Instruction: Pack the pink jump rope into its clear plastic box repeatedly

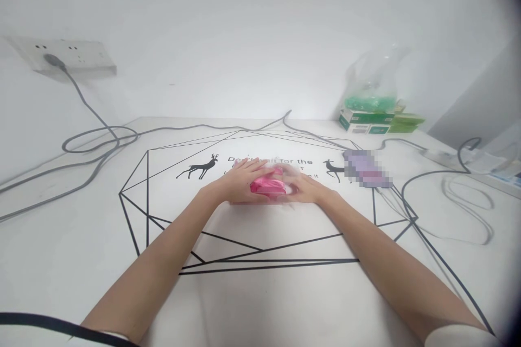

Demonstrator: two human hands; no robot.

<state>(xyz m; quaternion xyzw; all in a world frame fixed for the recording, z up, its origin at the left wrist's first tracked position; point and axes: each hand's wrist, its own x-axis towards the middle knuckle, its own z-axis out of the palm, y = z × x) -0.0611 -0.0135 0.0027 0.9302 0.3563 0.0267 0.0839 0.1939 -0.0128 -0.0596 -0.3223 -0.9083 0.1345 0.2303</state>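
Note:
A pink package (268, 186) with a clear, shiny wrapping lies near the middle of the white table, over the printed lettering. My left hand (243, 180) rests on its left side and top, fingers stretched over it. On the right side, my right hand (300, 185) presses against the package, its fingers blurred and partly lost against the wrapping. The package sits between both hands, and its underside is hidden.
A blurred-out purple object (366, 168) lies right of the hands. Behind it stand boxes (364, 121) under a plastic bag (371, 87). Grey cables (101, 157) loop at the left, and a black cable (443, 260) crosses the right side. A wall socket (77, 57) is at left.

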